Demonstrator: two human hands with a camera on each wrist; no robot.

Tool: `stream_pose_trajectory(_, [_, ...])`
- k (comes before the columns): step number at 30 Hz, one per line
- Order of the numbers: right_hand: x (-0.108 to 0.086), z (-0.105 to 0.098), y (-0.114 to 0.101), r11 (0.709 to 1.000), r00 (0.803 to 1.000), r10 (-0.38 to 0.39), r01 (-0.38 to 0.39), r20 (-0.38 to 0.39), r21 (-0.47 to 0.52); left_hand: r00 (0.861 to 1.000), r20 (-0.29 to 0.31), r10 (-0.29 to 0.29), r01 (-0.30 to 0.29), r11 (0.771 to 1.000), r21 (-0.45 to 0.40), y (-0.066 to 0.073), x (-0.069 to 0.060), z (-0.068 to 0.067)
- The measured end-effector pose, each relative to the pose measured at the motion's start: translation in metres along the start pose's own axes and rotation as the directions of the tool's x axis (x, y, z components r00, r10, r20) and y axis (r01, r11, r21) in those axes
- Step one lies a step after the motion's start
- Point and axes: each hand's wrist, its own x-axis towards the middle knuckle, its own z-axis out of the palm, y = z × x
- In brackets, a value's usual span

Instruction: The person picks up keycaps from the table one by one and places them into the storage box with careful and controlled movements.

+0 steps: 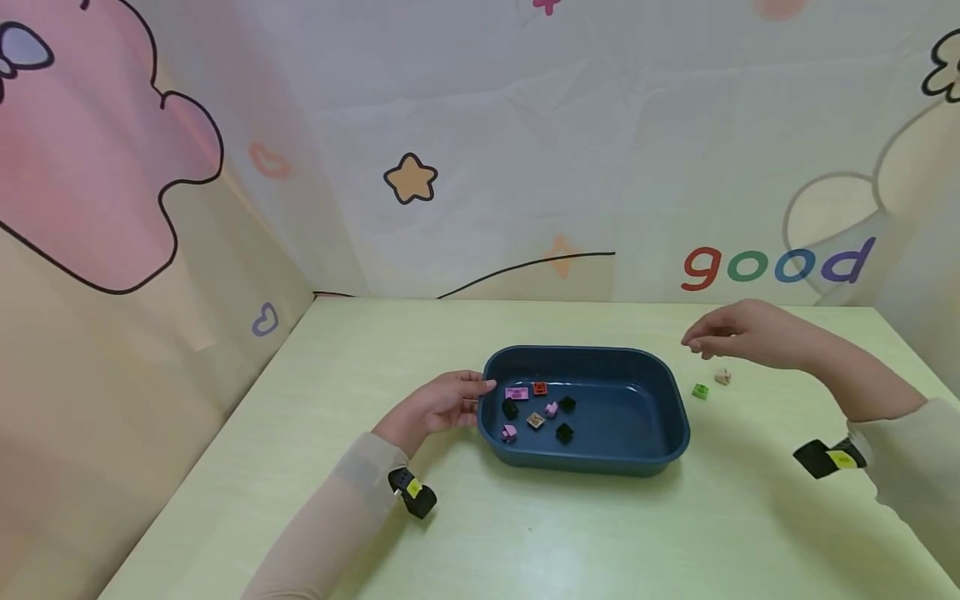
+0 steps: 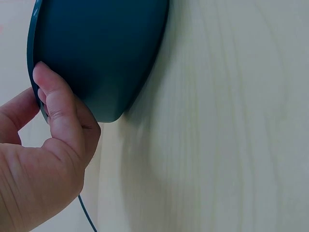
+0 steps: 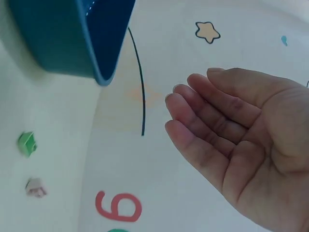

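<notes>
My left hand (image 1: 447, 402) grips the left end of a dark blue plastic bin (image 1: 585, 467), its thumb over the rim and its fingers against the outer wall (image 2: 111, 63). Inside the bin lie small toy bricks: a long pink one (image 1: 517, 393), a red one (image 1: 540, 388), a tan one (image 1: 535, 421), two smaller pink ones and several black ones. Above the table, right of the bin, my right hand (image 1: 738, 333) hovers with loosely bent fingers; its palm (image 3: 260, 154) holds nothing. Below it on the table are a green brick (image 1: 701, 391) and a beige brick (image 1: 722, 377).
The bin stands on a pale wood-grain table (image 1: 525, 533). A printed cloth (image 1: 510, 167) with a star and the word "good" hangs behind the table and along its sides. Each wrist wears a small black device (image 1: 414, 493).
</notes>
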Motion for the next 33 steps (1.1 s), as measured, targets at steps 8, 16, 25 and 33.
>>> stream_pose_trajectory(8, [-0.019,0.012,0.032,0.998,0.994,0.066,-0.067,-0.092,-0.008,1.0,0.002,0.002,-0.002,1.0,-0.002,-0.001,0.002,0.0])
stream_pose_trajectory(16, [-0.026,0.036,0.063,0.992,0.985,0.122,-0.119,-0.124,0.032,1.0,0.0,0.004,-0.004,1.0,-0.001,-0.002,0.002,0.0])
stream_pose_trajectory(25, [-0.023,0.055,0.081,0.982,0.976,0.183,-0.176,-0.116,0.068,1.0,0.002,0.009,-0.009,1.0,0.013,0.0,0.002,0.0])
stream_pose_trajectory(33, [-0.016,0.061,0.095,0.976,0.975,0.208,-0.203,-0.078,0.078,1.0,0.005,0.002,-0.002,1.0,0.017,0.001,0.002,0.0])
